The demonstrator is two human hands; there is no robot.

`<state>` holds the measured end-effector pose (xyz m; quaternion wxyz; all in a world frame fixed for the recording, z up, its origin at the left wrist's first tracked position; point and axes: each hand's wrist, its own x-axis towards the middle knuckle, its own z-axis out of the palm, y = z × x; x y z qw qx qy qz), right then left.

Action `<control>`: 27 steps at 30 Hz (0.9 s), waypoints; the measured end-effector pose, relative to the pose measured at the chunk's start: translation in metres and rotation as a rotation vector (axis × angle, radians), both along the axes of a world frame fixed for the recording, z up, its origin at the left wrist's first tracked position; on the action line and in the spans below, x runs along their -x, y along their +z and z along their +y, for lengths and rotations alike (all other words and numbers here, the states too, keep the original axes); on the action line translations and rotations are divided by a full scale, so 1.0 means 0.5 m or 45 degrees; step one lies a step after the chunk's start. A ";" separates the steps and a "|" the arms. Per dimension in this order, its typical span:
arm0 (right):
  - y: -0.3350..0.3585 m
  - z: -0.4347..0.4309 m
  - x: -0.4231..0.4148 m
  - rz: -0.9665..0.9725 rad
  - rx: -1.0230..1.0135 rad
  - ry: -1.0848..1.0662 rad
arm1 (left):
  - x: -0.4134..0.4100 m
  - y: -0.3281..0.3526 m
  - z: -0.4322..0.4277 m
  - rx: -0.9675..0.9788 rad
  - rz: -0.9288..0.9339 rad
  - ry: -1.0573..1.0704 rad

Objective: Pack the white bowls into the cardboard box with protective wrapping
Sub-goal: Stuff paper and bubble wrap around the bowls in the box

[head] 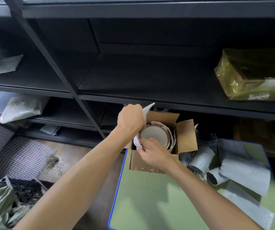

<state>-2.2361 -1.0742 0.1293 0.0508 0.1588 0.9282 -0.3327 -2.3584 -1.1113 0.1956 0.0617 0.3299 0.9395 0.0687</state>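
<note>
Two hands at cardboard box (187,137), I note: left hand (130,119) gripping white wrap sheet (147,109) beside bowl (153,135); right hand (154,154) pinching same sheet's lower edge.

no text readable, parcel label (273,83) too blurred

This looks like a stockroom or packing room. Dark metal shelving (77,95) spans 9 to 3 o'clock, holding a tape-wrapped parcel (253,75) at 2 o'clock and bagged mailers (22,108) at 9 o'clock. Foam wrapping (246,176) litters the green table (150,205) at 4 o'clock.
</note>
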 end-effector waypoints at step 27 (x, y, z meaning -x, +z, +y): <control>-0.037 -0.040 0.024 -0.140 -0.207 0.022 | 0.029 -0.019 0.001 -0.009 0.026 -0.031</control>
